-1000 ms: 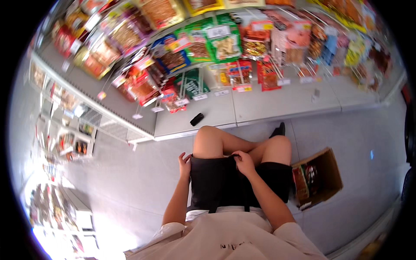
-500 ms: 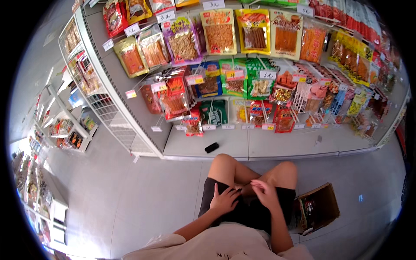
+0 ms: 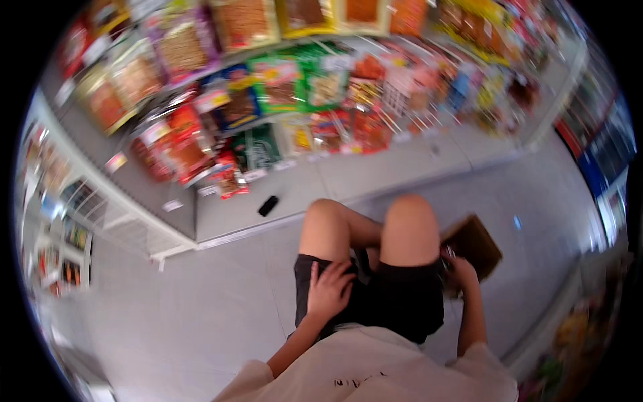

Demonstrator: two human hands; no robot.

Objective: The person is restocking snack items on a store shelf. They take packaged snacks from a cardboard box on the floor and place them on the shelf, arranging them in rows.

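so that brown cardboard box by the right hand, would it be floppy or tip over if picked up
The cardboard box looks open-topped with thin walls, so it would probably flex a little if gripped by one edge. It sits low and flat on the floor, so tipping seems unlikely. The right hand reaches into it; what is inside is blurred, so its weight is hard to judge.

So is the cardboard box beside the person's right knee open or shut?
Open: the cardboard box shows raised brown flaps, and the right hand reaches at its near edge. Its contents are too blurred to tell.

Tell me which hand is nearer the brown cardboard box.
Right. The right hand is at the cardboard box beside the right knee, reaching into its near edge; the left hand rests on the left thigh, well apart from it.
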